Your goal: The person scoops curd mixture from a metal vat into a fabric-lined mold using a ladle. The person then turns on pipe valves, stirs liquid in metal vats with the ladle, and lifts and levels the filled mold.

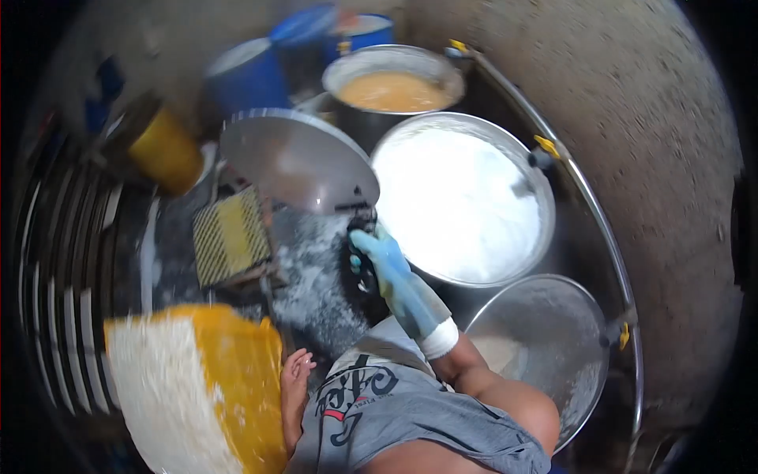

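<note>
gloved right hand (377, 251) grips the dark handle (364, 219) of a wide metal pan (296, 158); i'd guess stiff, weighty, best held there. bare left hand (297, 371) hangs loosely empty.

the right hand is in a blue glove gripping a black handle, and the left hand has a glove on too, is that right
Not quite: the left hand is bare, as the head view shows. The rest holds: the right hand wears a blue glove and grips a black handle.
</note>
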{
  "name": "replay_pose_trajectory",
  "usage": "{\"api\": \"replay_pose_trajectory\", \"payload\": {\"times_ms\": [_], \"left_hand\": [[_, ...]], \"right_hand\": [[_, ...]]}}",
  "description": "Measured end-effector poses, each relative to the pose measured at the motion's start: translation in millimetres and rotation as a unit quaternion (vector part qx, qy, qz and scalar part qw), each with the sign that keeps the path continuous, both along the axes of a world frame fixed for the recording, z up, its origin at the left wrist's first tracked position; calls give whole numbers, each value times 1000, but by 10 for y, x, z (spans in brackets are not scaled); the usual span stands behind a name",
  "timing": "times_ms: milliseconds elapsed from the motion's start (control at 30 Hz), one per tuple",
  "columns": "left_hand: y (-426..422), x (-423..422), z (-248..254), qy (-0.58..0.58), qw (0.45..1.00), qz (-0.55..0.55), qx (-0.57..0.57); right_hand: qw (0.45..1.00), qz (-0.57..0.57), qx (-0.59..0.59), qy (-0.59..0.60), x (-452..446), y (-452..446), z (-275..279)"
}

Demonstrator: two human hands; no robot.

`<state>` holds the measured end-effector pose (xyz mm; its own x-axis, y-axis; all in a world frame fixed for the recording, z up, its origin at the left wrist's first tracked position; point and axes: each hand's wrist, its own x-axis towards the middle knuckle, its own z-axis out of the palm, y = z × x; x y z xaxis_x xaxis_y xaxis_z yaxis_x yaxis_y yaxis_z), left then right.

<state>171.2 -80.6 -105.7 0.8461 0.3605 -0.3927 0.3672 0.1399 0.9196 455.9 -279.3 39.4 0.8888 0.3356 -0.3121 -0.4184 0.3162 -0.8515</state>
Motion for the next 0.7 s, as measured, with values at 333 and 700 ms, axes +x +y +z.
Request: {"api": "replay_pose_trajectory", "payload": {"times_ms": [333, 700], "left_hand": [[-15, 2935, 723, 14, 954, -221, 202], [342, 4938, 455, -6, 881, -421, 214]], "right_hand": [[938, -303, -152, 74, 1307, -2073, -570], [764, -538, -355, 23, 3295, -2620, -660]]}}
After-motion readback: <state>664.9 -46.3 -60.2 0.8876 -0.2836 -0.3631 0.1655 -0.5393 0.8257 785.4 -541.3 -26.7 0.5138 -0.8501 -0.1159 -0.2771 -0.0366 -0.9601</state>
